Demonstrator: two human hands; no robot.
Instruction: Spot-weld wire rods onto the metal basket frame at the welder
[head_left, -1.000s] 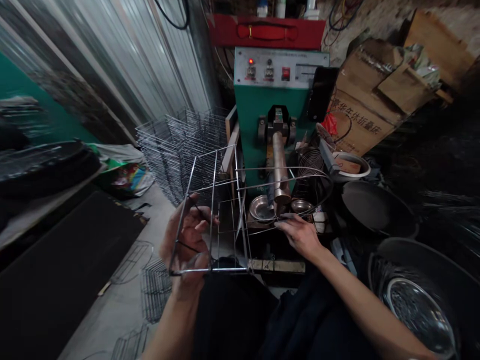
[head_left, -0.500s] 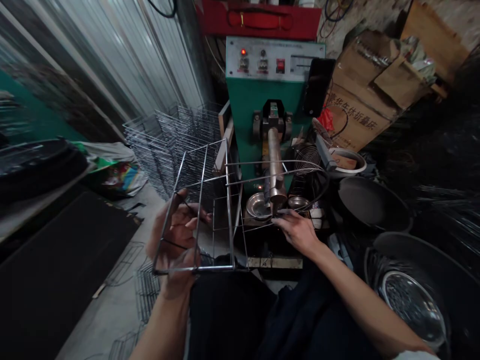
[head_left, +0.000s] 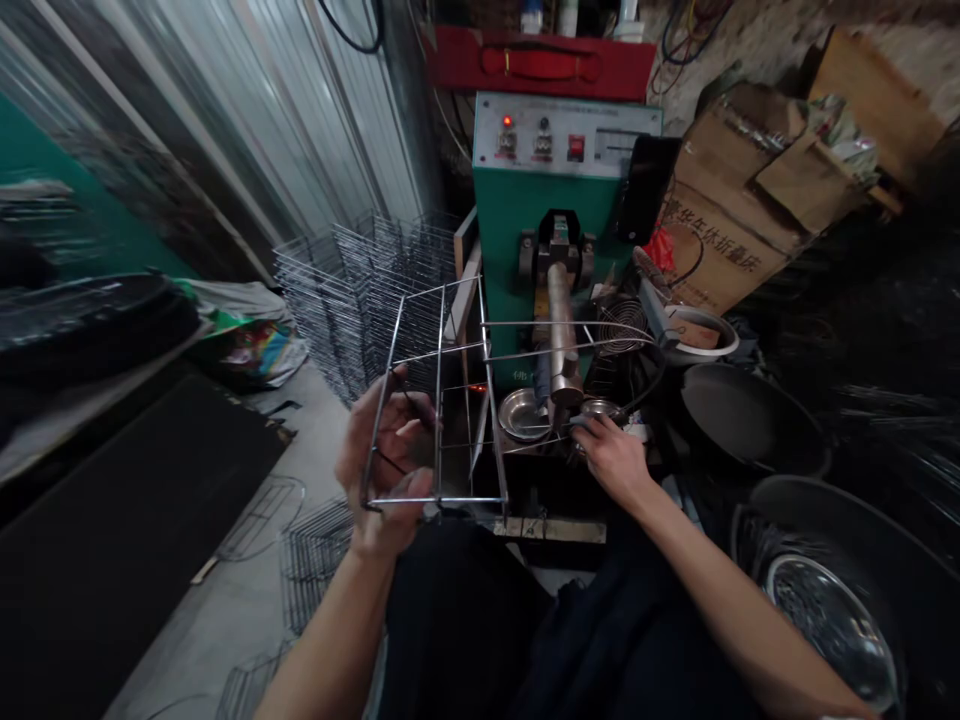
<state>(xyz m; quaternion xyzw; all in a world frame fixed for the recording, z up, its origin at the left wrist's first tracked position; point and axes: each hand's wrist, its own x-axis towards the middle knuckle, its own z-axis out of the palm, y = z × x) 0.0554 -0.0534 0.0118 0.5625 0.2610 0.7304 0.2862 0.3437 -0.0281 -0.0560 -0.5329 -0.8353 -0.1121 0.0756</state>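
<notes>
My left hand (head_left: 390, 465) is wrapped around the near end of a wire rack (head_left: 439, 400), a box-like frame of shiny thin rods. Its long rods reach right, past the metal cylinder arm (head_left: 559, 315) of a green machine (head_left: 501, 250). Just below that arm's tip is my right hand (head_left: 619, 465), palm down, with thumb and fingers pinched together. Thin lower rods run to those fingertips, but what lies between them is too dark to make out. A small metal dish (head_left: 517, 425) sits left of the tip.
Stacked wire racks (head_left: 352, 300) stand behind the left hand, and more racks (head_left: 311, 560) lie on the floor. Dark round pans (head_left: 750, 420) and a clear-rimmed bowl (head_left: 832, 630) are at right. A phone (head_left: 646, 188) is fixed to the machine. Cardboard boxes (head_left: 720, 240) stand behind.
The view has shifted a little, moving the scene rightward. The rack's near end has risen in my left hand. My right fingertips have moved slightly right of the arm's tip.
</notes>
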